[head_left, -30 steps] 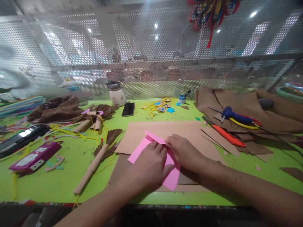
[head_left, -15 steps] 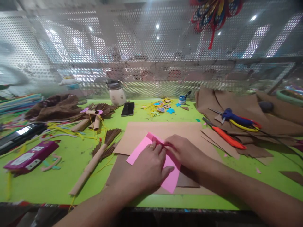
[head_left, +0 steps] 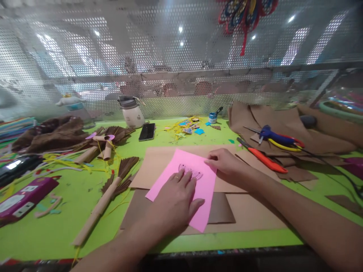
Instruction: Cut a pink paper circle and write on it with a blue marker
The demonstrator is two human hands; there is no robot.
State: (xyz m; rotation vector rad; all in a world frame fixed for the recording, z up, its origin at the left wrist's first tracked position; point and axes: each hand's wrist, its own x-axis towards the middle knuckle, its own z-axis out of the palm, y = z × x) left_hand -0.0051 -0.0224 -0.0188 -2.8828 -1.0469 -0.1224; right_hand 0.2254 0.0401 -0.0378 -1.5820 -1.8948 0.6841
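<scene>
A pink sheet of paper (head_left: 207,192) lies at a slant over brown kraft sheets in front of me. Flat on it rests my left hand (head_left: 178,196), fingers stretched out, with a ring on one finger. Just beyond those fingertips shows a small curved, patterned piece or drawing (head_left: 197,173), partly covered; I cannot tell which it is. At the sheet's upper right edge, my right hand (head_left: 222,160) pinches the paper between thumb and finger. Beneath are a light brown sheet (head_left: 155,160) and a darker brown sheet (head_left: 136,209).
On the left lie a paper-tube broom shape (head_left: 98,215), a purple box (head_left: 28,198) and pipe cleaners. A phone (head_left: 147,132), a jug (head_left: 132,112) and a small blue jar (head_left: 212,118) stand farther back. Right of the sheets are an orange cutter (head_left: 265,158) and a blue-handled tool (head_left: 270,135).
The pink sheet's far edge, folded over before, now lies unfolded and shows the patterned shape. My right hand has shifted to the sheet's upper right edge. The camera view has turned slightly right.
</scene>
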